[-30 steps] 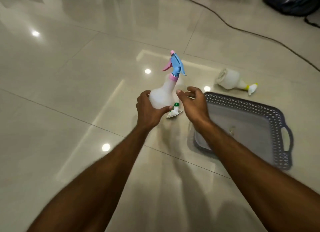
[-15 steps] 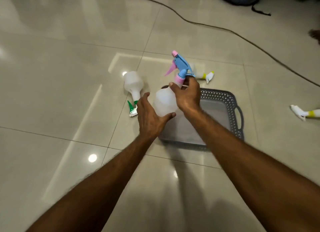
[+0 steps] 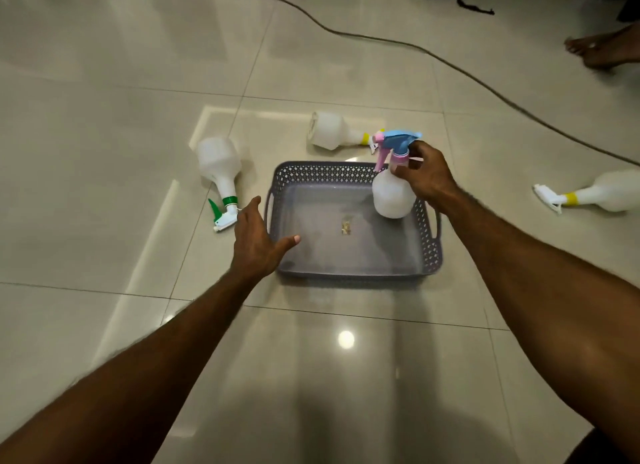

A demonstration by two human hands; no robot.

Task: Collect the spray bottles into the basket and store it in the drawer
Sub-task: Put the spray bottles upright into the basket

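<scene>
The right hand (image 3: 427, 176) grips the pink-and-blue spray bottle (image 3: 393, 195) by its neck, upright over the basket (image 3: 353, 275), ready to set down. The left hand (image 3: 256, 242), open and empty, hovers at the rim, likely to steady it

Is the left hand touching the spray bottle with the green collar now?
Cannot tell. In the head view the fingertips of the left hand meet the white nozzle of the green-collared bottle, but no gap or contact shows plainly.

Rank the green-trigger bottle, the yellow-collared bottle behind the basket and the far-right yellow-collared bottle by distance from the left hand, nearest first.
From the left hand:
1. Green-trigger bottle, just left, nozzle nearly touching.
2. Yellow-collared bottle behind the basket, ahead to the right.
3. Far-right yellow-collared bottle, beyond the basket.
</scene>
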